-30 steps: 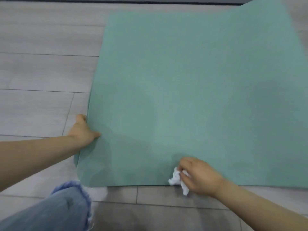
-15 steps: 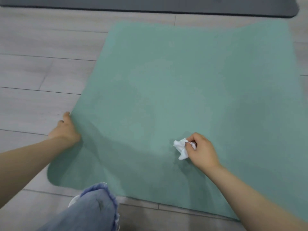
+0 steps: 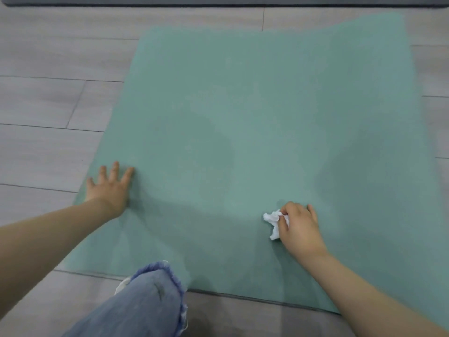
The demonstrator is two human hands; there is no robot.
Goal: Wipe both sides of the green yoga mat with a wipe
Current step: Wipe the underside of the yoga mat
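Flat across the grey plank floor [image 3: 43, 98] lies the green yoga mat [image 3: 255, 117]. Near its left edge the left hand [image 3: 109, 190] presses down, fingers spread. Toward the near edge, the right hand [image 3: 300, 227] keeps its grip closed around a crumpled white wipe [image 3: 273, 221] touching the mat.

Green yoga mat [image 3: 255, 117] spread flat on grey plank floor [image 3: 48, 98]. Left hand [image 3: 109, 188] pressed flat, fingers spread, at mat's left edge; right hand [image 3: 300, 227] gripping crumpled white wipe [image 3: 273, 221] against mat. Denim-clad knee [image 3: 150, 295] at near edge.
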